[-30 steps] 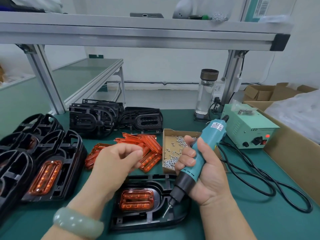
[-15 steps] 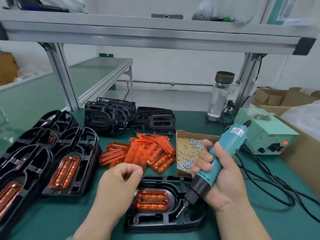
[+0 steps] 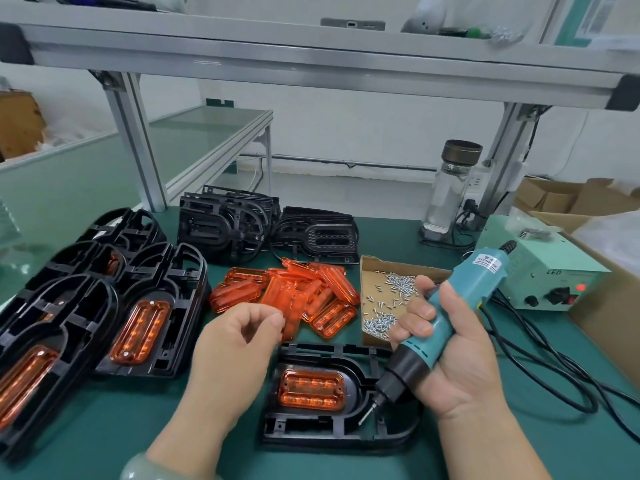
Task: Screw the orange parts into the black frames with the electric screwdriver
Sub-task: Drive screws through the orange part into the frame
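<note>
A black frame (image 3: 311, 432) lies in front of me with an orange part (image 3: 311, 388) seated in its opening. My right hand (image 3: 457, 365) grips the teal electric screwdriver (image 3: 467, 289), tilted, with its bit down at the frame's right side, beside the orange part. My left hand (image 3: 239, 344) hovers left of the frame and above it. Its thumb and forefinger pinch something tiny, seemingly a screw, which is barely visible. Loose orange parts (image 3: 294, 292) are heaped behind the frame, next to a cardboard tray of screws (image 3: 381, 306).
Frames with orange parts fitted (image 3: 152, 306) lie stacked at the left. Empty black frames (image 3: 225, 230) stand at the back. At the right are the green power unit (image 3: 540, 275), its black cables (image 3: 554, 375), a glass bottle (image 3: 450, 188) and a large cardboard box (image 3: 606, 323).
My left hand has loosened from a closed fist into a thumb-and-finger pinch and drifted slightly toward the frame. The screwdriver stays at the frame's right end. My head has turned a little.
</note>
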`<state>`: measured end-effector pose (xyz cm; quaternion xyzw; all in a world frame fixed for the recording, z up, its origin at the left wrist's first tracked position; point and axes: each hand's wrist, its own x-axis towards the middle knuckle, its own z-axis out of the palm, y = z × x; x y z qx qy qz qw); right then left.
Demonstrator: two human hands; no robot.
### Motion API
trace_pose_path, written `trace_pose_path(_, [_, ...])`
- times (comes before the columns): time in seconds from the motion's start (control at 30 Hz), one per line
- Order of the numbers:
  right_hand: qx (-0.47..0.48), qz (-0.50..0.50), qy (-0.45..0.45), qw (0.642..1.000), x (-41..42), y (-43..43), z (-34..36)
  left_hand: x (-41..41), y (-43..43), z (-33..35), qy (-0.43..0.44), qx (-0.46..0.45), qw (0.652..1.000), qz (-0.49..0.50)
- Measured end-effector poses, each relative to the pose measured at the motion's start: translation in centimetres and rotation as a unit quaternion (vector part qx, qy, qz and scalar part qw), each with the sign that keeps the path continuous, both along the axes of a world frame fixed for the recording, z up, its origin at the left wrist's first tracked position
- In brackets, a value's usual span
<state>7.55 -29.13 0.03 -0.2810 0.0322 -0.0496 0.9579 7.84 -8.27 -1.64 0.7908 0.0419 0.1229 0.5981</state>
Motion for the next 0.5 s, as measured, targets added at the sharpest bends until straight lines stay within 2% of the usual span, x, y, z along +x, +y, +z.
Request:
trace_pose_path(0.1, [-0.003,-0.004,0.002,1.0,0.0,0.0,0.0,-0.3,0.3,0.1,0.032,0.063,0.997,-0.012])
trace_pose_path(0.2, [-0.004,-0.009,0.006,1.0,0.0,-0.1,0.0,-0.5,-0.4,0.3,0.068,0.062,0.995,-0.025])
trace_pose_path(0.33, [0.003,-0.022,0.009,1.0,-0.1,-0.1,0.1,-0.9,-0.9,0.4,0.108,-0.025,0.993,-0.048])
trace_pose_path(0.43, [0.009,-0.045,0.003,0.999,0.0,0.2,0.2,-0.9,-1.1,0.6,0.082,-0.025,0.995,-0.044])
trace_pose_path(0.5, [0.016,-0.071,-0.008,0.997,0.1,0.4,0.3,-1.0,-1.4,0.9,0.115,-0.162,0.977,-0.08])
